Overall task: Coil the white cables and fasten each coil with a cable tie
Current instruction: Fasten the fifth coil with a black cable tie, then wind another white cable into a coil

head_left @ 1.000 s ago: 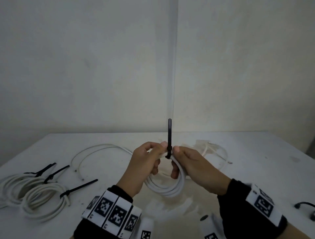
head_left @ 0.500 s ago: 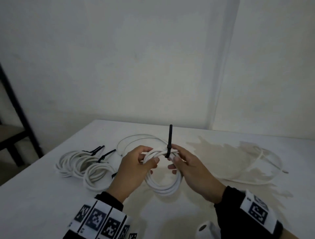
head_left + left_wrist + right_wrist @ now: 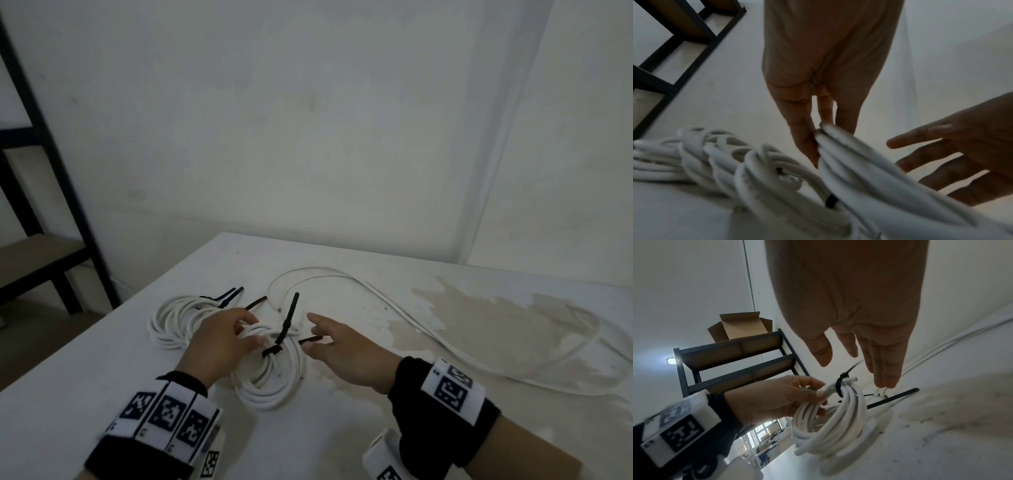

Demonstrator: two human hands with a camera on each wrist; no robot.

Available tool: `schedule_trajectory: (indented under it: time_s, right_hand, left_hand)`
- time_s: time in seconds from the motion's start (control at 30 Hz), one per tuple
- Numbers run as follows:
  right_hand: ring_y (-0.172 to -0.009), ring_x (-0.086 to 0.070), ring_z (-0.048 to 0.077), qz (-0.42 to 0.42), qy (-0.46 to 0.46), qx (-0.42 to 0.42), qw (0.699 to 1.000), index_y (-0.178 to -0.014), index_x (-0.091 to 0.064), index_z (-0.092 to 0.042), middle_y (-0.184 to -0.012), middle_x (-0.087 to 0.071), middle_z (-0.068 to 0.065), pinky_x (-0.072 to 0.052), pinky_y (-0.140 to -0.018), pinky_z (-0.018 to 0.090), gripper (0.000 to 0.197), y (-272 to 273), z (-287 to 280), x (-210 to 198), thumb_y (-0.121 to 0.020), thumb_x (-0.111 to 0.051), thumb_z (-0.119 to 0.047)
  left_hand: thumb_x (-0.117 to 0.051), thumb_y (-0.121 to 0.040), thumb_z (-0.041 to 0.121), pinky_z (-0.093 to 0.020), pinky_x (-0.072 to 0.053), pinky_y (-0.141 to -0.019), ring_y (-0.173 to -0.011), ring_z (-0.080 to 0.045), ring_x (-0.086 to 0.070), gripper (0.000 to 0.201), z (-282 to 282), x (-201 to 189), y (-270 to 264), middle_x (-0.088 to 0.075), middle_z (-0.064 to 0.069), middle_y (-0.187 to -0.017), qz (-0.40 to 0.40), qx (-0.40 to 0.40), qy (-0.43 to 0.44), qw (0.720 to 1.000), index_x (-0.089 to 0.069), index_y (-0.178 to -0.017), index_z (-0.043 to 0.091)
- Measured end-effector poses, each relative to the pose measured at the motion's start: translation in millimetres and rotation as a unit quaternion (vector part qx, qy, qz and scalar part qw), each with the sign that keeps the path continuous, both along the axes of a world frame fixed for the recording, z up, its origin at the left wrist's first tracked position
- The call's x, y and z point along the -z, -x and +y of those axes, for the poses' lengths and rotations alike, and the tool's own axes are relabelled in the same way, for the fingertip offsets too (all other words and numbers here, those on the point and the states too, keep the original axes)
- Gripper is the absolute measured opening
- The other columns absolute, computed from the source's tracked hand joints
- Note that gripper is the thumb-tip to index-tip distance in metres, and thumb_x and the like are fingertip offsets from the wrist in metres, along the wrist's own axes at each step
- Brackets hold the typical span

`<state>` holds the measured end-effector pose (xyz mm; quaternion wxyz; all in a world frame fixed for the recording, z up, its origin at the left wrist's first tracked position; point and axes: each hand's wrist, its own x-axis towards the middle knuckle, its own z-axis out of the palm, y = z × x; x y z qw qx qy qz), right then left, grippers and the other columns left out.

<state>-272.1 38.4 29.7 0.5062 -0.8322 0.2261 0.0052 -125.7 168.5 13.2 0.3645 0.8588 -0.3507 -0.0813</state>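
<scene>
In the head view, a white table (image 3: 85,394) is seen filling the lower frame, its surface marked at the right by a large pale stain (image 3: 479,325). Bare whitish walls are shown above, and a dark metal shelving unit (image 3: 44,164) is placed at the left edge. At lower centre, a coiled white cable (image 3: 270,387) bound by a black cable tie (image 3: 287,318) is gripped at its upper end by the left hand (image 3: 219,346), fingers and thumb curled round the strands. The right hand (image 3: 346,356), just right of the coil, is held spread and apart from it. Further tied coils (image 3: 174,318) are laid left of centre, and a loose white cable (image 3: 445,339) is trailed toward the right edge.

In the left wrist view, blurred strands of the coil are seen pinched between the fingers (image 3: 803,142) at centre; the other hand is shown at the right with fingers spread.

In the right wrist view, the coil is seen at lower centre in the left hand, the open fingers (image 3: 884,369) hanging above it; an open cardboard box (image 3: 740,327) is stood on the shelving at upper left
</scene>
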Motion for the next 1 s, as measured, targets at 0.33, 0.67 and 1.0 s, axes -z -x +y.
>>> schedule_trajectory:
  time_s: [0.33, 0.67, 1.0]
  right_hand:
    - [-0.119, -0.048, 0.017, 0.013, 0.024, 0.04, 0.999, -0.139, -0.032, -0.027, -0.141, -0.039, -0.002, -0.04, -0.094, 0.025, 0.054, 3.9, -30.1, 4.2, -0.091, -0.054, -0.037]
    - [-0.111, -0.05, 0.015, 0.002, 0.037, 0.094, 0.995, -0.136, -0.037, -0.026, -0.136, -0.042, -0.002, -0.039, -0.091, 0.025, 0.052, 17.0, -64.9, 0.1, -0.089, -0.057, -0.036]
    - [-0.11, -0.05, 0.016, 0.003, 0.111, 0.139, 0.984, -0.129, -0.046, -0.017, -0.13, -0.048, 0.004, -0.036, -0.082, 0.021, 0.045, 34.3, -104.7, 1.0, -0.089, -0.058, -0.031]
  left_hand:
    - [-0.065, -0.083, 0.02, -0.02, -0.035, -0.056, -0.074, -0.016, -0.051, 0.013, -18.4, 19.6, -24.0, -0.055, 0.001, -0.075, 0.009, -0.018, -0.074, 0.997, -0.054, -0.084, 0.015]
    - [-0.062, -0.086, 0.02, -0.024, -0.033, -0.069, -0.083, -0.017, -0.049, 0.014, -34.1, 12.9, -24.6, -0.053, -0.003, -0.087, 0.008, -0.048, -0.082, 0.995, -0.051, -0.09, 0.013]
    - [-0.065, -0.082, 0.031, -0.032, -0.042, -0.082, -0.103, -0.023, -0.056, 0.044, -37.4, -11.6, -4.9, -0.055, -0.007, -0.118, -0.098, -0.079, -0.123, 0.984, -0.052, -0.121, 0.015]
